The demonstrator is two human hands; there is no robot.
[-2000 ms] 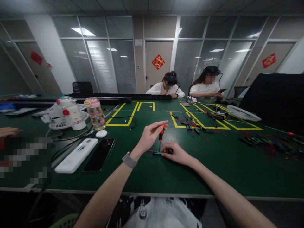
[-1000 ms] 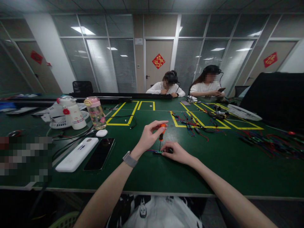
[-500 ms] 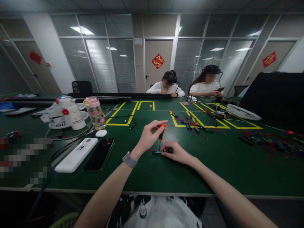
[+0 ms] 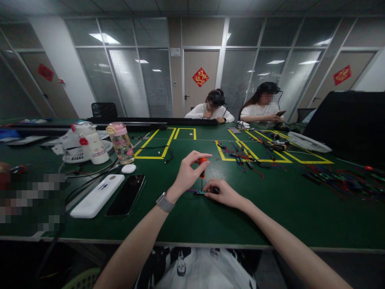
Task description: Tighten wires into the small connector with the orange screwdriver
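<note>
Near bench (image 4: 192, 224) centre, small circuit board (image 4: 199, 193) lies flat w/ right hand (image 4: 224, 193) pinching it down so it can't slide. Left hand (image 4: 188, 173) has fingers clamped round orange screwdriver (image 4: 202, 167), upright, tip on board. Phone (image 4: 125, 195) & white case (image 4: 98, 196) lie well apart, left.

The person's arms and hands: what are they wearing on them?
Both forearms are bare, with no sleeves or gloves in view. The left wrist carries a watch with a grey band. The left hand and right hand show no rings that can be made out.
</note>
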